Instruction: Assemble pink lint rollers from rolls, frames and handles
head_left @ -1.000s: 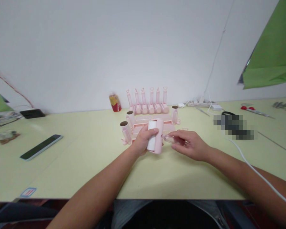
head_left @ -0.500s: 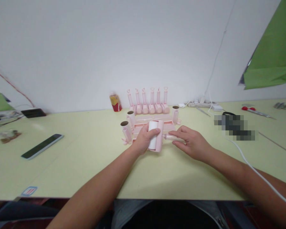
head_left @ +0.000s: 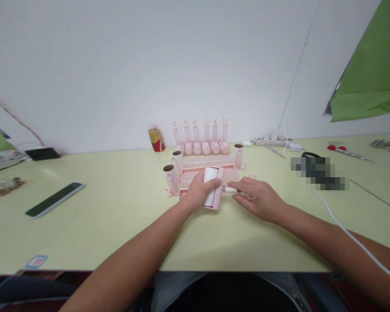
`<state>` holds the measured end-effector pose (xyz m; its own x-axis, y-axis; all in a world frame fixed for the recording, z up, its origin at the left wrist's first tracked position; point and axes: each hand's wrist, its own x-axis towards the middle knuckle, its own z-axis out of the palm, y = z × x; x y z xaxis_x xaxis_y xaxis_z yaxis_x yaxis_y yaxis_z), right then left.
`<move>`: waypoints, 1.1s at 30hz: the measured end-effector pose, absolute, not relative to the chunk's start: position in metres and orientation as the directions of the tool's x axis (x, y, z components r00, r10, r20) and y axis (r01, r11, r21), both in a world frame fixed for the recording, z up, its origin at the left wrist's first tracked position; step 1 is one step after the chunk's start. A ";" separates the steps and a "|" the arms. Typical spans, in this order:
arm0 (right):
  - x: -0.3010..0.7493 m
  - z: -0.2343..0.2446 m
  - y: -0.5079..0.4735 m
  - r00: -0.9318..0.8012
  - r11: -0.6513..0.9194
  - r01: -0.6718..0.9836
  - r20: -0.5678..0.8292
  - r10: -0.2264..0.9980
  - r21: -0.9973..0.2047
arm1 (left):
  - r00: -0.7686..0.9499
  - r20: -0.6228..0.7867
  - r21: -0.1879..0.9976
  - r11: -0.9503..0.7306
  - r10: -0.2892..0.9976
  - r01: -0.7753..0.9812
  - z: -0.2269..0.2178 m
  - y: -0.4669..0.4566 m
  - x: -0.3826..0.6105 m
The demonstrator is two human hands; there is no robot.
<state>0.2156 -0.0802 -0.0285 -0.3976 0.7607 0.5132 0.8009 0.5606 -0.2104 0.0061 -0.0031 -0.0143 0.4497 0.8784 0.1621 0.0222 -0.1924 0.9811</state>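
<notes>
My left hand (head_left: 196, 193) is wrapped round a lint roller (head_left: 218, 195) with a pink cover and a white roll (head_left: 209, 186) showing in it. Its thumb lies across the pink part. From the right, my right hand (head_left: 261, 197) closes its fingers on the clear handle (head_left: 235, 190) that meets the cover's side. A heart-shaped pink loop (head_left: 252, 176) shows just above the right hand. Behind the hands are pink trays (head_left: 229, 168), partly covered by the left hand and the roller.
Several pink lint rollers (head_left: 206, 148) stand upright in a row by the wall. Cardboard-cored rolls (head_left: 169, 173) with handles stand beside the trays. A red and yellow packet (head_left: 156, 139) is at the back, a phone (head_left: 55, 199) on the left, and a white cable (head_left: 341, 225) crosses at right.
The right fingers have shifted slightly on the handle, and the heart-shaped loop now shows above the right hand. The left hand still holds the roller, tilted a little differently.
</notes>
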 end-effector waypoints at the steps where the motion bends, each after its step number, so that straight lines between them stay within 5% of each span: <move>1: 0.214 -0.028 -0.081 -0.392 0.563 0.796 0.521 0.758 -0.221 | 0.459 0.159 0.983 -0.185 0.874 0.012 -0.014 -0.004 0.007; 8: 0.208 -0.029 -0.086 -0.297 0.527 0.781 0.543 0.786 -0.335 | 0.431 0.179 0.978 -0.209 0.884 0.024 -0.014 -0.008 0.010; 11: 0.207 -0.032 -0.081 -0.250 0.497 0.728 0.492 0.834 -0.472 | 0.436 0.136 0.988 -0.157 0.890 0.012 -0.010 -0.008 0.008; 15: 0.202 -0.037 -0.073 -0.184 0.364 0.445 0.314 0.931 -0.819 | 0.546 0.029 0.990 0.052 0.837 -0.133 -0.001 -0.012 0.004; 18: 0.197 -0.040 -0.071 -0.211 0.294 0.140 0.261 0.942 -0.946 | 0.704 0.030 0.953 0.193 0.709 -0.235 0.002 -0.014 0.002; 22: 0.191 -0.043 -0.073 -0.188 0.274 -0.031 0.274 0.943 -0.961 | 0.703 0.155 0.980 -0.015 0.694 -0.201 -0.001 -0.016 0.004; 26: 0.185 -0.048 -0.075 -0.184 0.356 0.044 0.343 0.921 -0.933 | 0.632 0.353 0.931 -0.330 0.690 -0.159 -0.003 -0.023 0.011; 33: 0.184 -0.041 -0.089 -0.489 0.557 0.283 0.382 0.784 -0.781 | 0.489 0.340 0.940 -0.299 0.804 -0.162 -0.009 -0.022 0.010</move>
